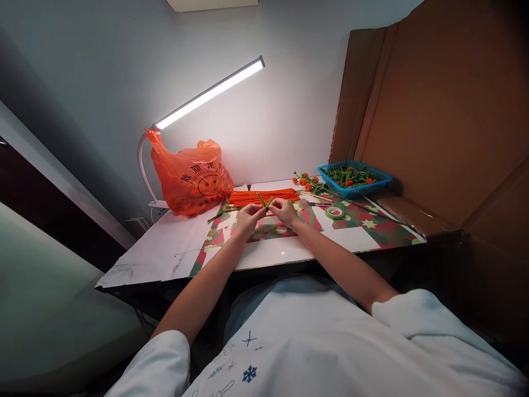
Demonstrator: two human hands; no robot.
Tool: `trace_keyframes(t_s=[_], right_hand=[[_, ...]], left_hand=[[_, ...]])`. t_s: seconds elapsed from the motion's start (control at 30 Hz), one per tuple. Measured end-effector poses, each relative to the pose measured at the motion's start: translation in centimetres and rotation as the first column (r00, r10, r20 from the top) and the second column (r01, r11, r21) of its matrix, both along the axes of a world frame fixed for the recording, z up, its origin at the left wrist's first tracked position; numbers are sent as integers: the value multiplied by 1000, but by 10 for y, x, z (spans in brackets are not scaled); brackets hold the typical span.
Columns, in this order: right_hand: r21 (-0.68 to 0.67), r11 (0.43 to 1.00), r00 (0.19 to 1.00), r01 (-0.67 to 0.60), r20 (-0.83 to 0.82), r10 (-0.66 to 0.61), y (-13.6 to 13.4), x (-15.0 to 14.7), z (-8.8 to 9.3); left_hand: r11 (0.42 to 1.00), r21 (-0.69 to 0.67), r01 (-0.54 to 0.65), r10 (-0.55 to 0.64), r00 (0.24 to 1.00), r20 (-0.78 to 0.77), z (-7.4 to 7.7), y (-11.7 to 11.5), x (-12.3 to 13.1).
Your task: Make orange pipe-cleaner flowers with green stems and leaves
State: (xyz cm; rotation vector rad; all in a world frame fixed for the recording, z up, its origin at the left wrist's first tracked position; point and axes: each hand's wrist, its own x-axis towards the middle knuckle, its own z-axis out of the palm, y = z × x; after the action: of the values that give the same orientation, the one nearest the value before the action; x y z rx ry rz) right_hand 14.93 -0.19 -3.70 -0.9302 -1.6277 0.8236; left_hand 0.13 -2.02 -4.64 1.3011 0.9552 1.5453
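Note:
My left hand (248,217) and my right hand (285,213) meet over the middle of the table, fingertips pinched close together. Between them they hold a green pipe cleaner (261,199), bent so that two ends stick up in a V. Just behind my hands lies a bundle of orange pipe cleaners (268,194). More green stems (225,210) rest to the left of my left hand. A roll of green tape (334,212) lies to the right of my right hand, with a small dark-ended tool (318,204) near it.
An orange plastic bag (190,182) stands at the back left, under a lit lamp (210,92). Orange flowers (305,180) lie beside a blue basket (359,192) of green and orange pieces. Tall cardboard (446,110) walls the right side. The patterned table covering (388,234) reaches the front edge.

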Motion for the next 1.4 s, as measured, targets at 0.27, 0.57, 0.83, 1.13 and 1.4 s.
trace_keyframes(t_s=[0.27, 0.57, 0.83, 1.13, 1.4], right_hand=[[305, 952, 995, 13, 86, -41, -5, 3, 4], [561, 827, 954, -28, 263, -145, -6, 1, -10], [479, 878, 960, -1, 245, -132, -10, -1, -13], [-34, 994, 977, -104, -189, 95, -10, 5, 0], [-165, 965, 949, -203, -277, 153, -9, 7, 4]], left_hand=[[989, -143, 46, -49, 999, -17, 5, -5, -1], [999, 16, -28, 30, 985, -171, -4, 1, -1], [969, 213, -128, 216, 857, -467, -8, 0, -8], [990, 144, 5, 54, 914, -403, -2, -3, -4], [993, 29, 112, -104, 970, -218, 4, -6, -4]])
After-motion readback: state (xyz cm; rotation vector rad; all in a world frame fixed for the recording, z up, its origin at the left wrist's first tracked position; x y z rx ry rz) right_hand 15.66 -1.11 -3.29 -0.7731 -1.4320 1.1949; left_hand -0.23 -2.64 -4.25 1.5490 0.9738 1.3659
